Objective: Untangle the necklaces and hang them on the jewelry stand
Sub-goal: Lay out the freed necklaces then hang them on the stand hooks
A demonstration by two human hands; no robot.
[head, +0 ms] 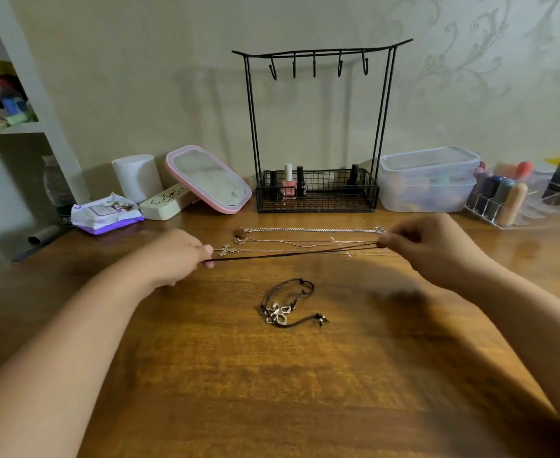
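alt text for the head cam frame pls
Left hand and right hand stretch a dark cord taut above a wooden table. Three chains lie straightened behind it, another necklace lies bunched in front, and the jewelry stand hooks are empty.

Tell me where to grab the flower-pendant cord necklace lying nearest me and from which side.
Pinch the flower-pendant necklace by the open loop of cord at its far end, coming from above. The loop lies flat on the table and looks clear of the pendant and the knotted tails, so lifting there should let the pendant hang down.
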